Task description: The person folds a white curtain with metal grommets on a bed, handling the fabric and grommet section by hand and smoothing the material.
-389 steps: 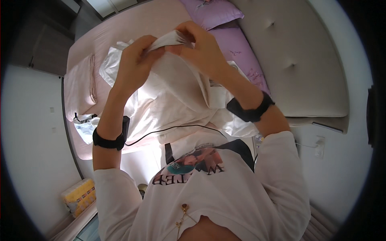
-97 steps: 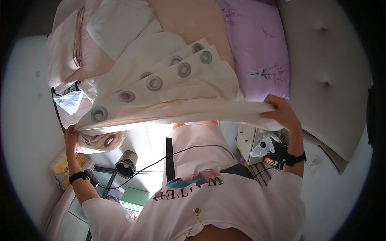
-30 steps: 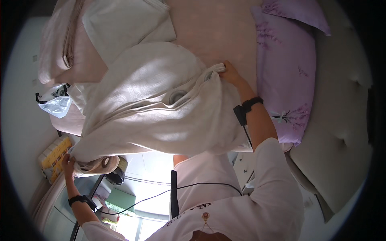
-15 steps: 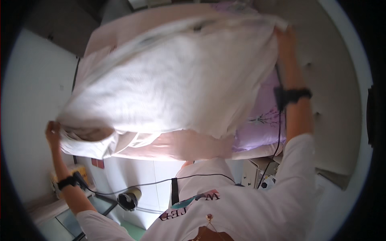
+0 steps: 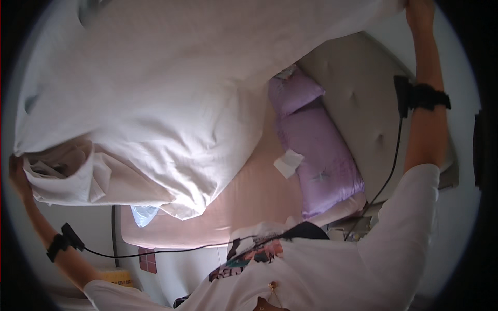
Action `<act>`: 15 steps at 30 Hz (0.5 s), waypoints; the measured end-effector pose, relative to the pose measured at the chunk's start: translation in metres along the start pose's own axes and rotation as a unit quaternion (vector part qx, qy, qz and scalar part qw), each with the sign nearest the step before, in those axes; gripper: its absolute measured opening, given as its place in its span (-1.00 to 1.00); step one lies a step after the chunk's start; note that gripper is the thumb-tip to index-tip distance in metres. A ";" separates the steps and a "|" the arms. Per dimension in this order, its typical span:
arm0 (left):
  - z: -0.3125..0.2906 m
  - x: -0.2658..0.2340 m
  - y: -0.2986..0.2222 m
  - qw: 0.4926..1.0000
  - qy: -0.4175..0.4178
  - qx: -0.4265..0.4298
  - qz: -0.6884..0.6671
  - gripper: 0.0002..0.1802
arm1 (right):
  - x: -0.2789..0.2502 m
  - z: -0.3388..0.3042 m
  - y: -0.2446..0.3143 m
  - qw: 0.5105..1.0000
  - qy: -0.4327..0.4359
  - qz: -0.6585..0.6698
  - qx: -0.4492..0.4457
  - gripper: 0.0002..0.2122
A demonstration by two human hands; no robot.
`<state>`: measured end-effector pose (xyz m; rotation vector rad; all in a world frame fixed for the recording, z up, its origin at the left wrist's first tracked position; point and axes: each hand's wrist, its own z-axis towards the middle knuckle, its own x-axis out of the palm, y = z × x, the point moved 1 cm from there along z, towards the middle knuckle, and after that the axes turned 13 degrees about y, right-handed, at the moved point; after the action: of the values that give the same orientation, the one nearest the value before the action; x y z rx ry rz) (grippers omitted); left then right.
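Note:
A large white bed cover (image 5: 171, 98) hangs stretched across the upper left of the view, raised above the bed. My left hand (image 5: 19, 176) is closed on its edge at the far left, where the cloth folds over into a loose pocket. At the upper right, my right hand (image 5: 419, 13), partly cut off by the view's rim, grips another edge of it. Under the cloth lies the bed with a pink fitted sheet (image 5: 254, 192). Much of the bed's far side is hidden behind the cover.
Two purple pillows, the near one (image 5: 324, 155) and the far one (image 5: 295, 90), lie by the grey padded headboard (image 5: 358, 98). Beside them is a small white piece (image 5: 289, 163). A pale blue bag (image 5: 144, 215) shows under the cover. A black cable (image 5: 171, 252) runs between my wrist straps.
Both hands have moved up and outward, spreading the cover higher and farther left. The pillows and headboard have come into fuller view.

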<state>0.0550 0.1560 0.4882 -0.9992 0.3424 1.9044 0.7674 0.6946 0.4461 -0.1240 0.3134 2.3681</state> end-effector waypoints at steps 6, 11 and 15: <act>-0.108 0.066 -0.065 0.996 0.051 -0.050 -0.054 -0.79 | -0.010 -0.148 0.021 0.936 0.133 0.168 0.278 -0.80; -0.169 0.134 -0.095 0.950 0.223 -0.115 -0.186 -0.91 | -0.096 -0.224 0.034 0.865 0.127 0.247 0.418 -0.81; -0.218 0.150 -0.112 0.916 0.293 -0.180 -0.206 -0.89 | -0.110 -0.256 0.033 0.842 0.356 0.215 0.344 -0.80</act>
<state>0.2216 0.1772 0.2549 -1.7434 0.0986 1.2741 0.8249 0.5316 0.2245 -0.6456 1.6719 2.3742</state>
